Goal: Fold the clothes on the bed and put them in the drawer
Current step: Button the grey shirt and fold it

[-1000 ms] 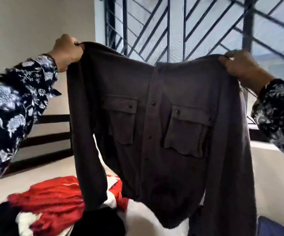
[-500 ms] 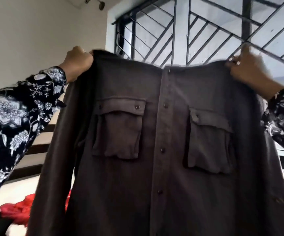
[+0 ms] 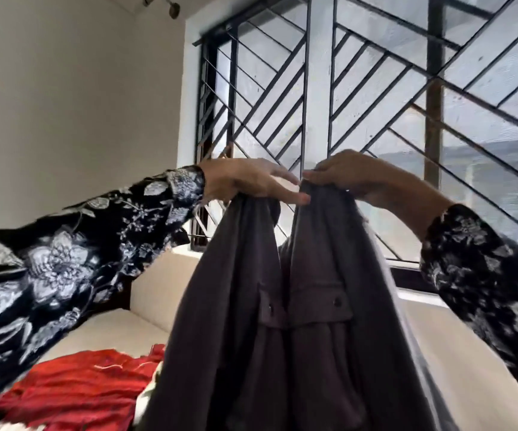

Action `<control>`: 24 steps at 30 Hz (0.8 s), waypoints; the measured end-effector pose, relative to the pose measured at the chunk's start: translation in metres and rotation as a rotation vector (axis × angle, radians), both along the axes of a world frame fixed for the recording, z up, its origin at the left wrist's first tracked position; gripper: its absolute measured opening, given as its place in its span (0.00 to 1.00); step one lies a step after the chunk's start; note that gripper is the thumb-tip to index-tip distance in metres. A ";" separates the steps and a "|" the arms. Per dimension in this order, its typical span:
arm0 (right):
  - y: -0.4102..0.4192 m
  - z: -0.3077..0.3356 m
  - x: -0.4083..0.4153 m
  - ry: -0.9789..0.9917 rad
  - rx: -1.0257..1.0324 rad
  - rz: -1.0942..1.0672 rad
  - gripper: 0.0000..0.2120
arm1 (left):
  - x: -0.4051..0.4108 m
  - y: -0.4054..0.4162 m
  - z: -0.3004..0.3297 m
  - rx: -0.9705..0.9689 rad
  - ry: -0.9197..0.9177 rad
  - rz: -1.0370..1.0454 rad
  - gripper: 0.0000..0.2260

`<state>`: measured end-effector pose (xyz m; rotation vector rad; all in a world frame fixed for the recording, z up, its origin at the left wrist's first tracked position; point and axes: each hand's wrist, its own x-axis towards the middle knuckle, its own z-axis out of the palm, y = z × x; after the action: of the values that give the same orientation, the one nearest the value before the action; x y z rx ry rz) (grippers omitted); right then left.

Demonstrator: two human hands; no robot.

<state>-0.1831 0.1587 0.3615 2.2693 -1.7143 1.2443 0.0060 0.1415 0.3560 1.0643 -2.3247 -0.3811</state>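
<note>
Above the bed (image 3: 146, 325), we see the left hand (image 3: 245, 181) and right hand (image 3: 351, 172) brought together, each gripping a shoulder of the grey shirt (image 3: 298, 337), which hangs folded lengthwise beside red clothing (image 3: 80, 387).

Daylight from the barred window (image 3: 375, 104) backlights the scene; sleeves blur, and edges bow.

Black sleeves (image 3: 65, 269), white floral print
</note>
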 end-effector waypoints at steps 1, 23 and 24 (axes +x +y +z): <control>0.004 -0.003 0.004 -0.001 0.021 0.076 0.16 | -0.005 0.001 -0.003 0.048 0.001 -0.033 0.26; -0.027 -0.109 0.077 -0.176 0.011 -0.277 0.25 | -0.023 -0.066 -0.038 0.333 0.826 0.162 0.07; -0.030 -0.107 0.073 -0.208 -0.014 -0.285 0.16 | -0.017 -0.065 -0.038 0.301 0.840 0.171 0.07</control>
<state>-0.1099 0.1286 0.2543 1.8568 -2.0013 1.4595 -0.0112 0.0767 0.3184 0.9683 -1.4483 -0.9250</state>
